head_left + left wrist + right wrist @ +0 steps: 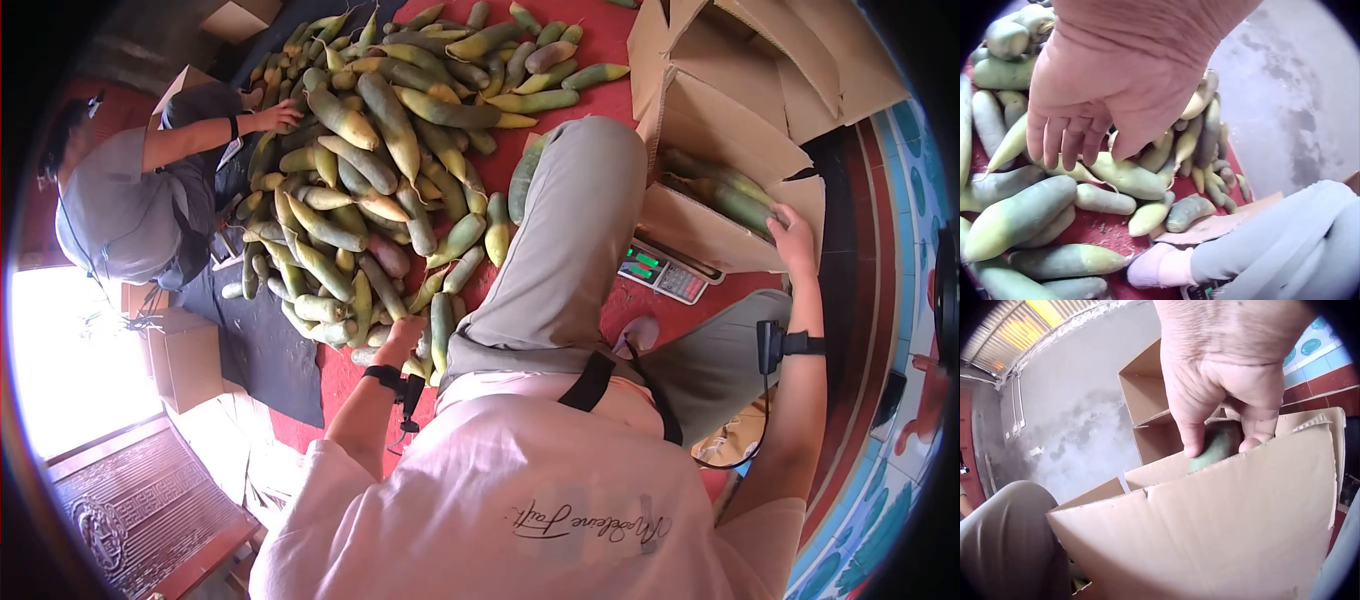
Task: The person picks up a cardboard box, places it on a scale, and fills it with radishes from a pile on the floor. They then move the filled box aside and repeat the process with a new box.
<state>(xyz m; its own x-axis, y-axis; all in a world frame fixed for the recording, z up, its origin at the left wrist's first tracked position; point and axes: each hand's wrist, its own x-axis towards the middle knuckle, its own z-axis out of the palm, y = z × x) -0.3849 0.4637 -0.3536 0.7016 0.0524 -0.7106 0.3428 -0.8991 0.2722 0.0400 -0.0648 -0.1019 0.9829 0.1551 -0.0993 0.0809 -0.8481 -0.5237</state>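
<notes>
Right wrist view: your right hand [1229,369] pinched one end of a green radish [1215,449] between thumb and fingers, inside the carton [1204,531]. Packing seemed in hand; next move probably called for bedding it flat, then releasing. In the head view its long axis slanted, held end nearer you, rightward. Your left hand [1110,87], fingers loosely extended, hung at the pile [390,115].

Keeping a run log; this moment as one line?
right hand: grips radish in box | left hand: at radish pile | scale: display lit
</notes>
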